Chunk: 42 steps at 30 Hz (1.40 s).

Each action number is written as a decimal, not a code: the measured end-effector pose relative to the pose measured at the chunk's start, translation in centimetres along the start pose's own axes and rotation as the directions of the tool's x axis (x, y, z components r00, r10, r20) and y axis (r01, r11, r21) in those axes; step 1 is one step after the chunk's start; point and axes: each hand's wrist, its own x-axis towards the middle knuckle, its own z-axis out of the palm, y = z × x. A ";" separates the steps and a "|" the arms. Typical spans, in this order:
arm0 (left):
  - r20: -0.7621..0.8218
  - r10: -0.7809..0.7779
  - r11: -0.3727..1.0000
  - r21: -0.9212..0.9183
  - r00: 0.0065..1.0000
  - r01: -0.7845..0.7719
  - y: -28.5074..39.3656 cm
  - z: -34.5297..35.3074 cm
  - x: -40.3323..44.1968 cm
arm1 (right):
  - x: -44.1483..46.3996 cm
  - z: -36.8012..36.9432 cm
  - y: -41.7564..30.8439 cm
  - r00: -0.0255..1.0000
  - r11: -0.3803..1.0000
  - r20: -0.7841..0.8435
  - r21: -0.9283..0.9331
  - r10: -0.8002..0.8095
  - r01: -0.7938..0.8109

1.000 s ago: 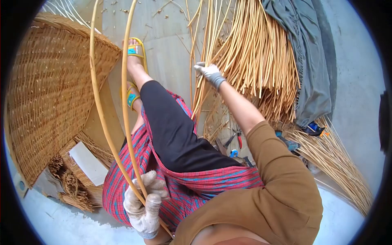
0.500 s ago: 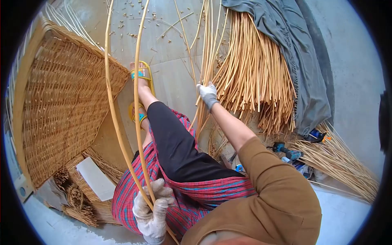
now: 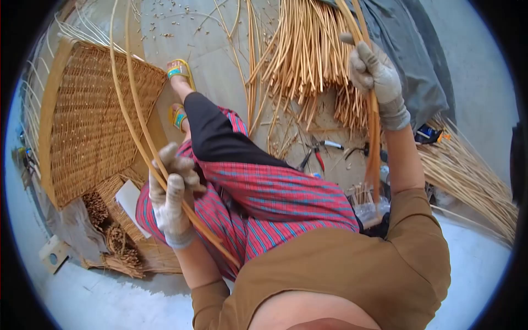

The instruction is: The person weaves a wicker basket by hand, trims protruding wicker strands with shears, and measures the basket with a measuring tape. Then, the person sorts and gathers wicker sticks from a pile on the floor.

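- While the gloved left hand curls around a pair of rods, its grip looks loose, with thumb and fingers not fully closed over them; these 2 rods rise past the woven panel at the upper left and slant down to the lap.
- The gloved right hand, raised near the grey cloth, is clenched on a bunch of rods; its lower ends are blurred, so I cannot count the pieces.
- If the left fingers slacken, the 2 rods could probably slide or twist in the glove, since their length puts so much weight above the hand.
- Their lower ends point towards the striped cloth on the lap, so a downward push could poke or catch it.
- The right-hand bunch hangs above the clear plastic and near the pliers; a low sweep might snag there.
- Swung towards the rod pile, that bunch could tangle with the many ends jutting from it.
- Uneven thicknesses, if present, could let thin pieces slip out of the right fist.
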 end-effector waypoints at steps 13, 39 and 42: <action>0.082 0.543 0.828 0.117 0.836 -0.549 12.1 6.8 -2.5 | -8.6 32.6 -5.2 0.906 0.953 0.343 0.251 -0.249 0.167; -0.014 -0.250 0.966 -0.072 0.968 0.248 2.9 0.6 -0.1 | 2.7 14.6 32.8 0.814 0.361 0.119 -0.925 0.568 -0.116; 0.028 -0.276 0.960 -0.044 0.961 0.277 2.2 -0.4 1.5 | 5.4 16.2 37.4 0.832 0.333 -0.013 -0.913 0.554 -0.236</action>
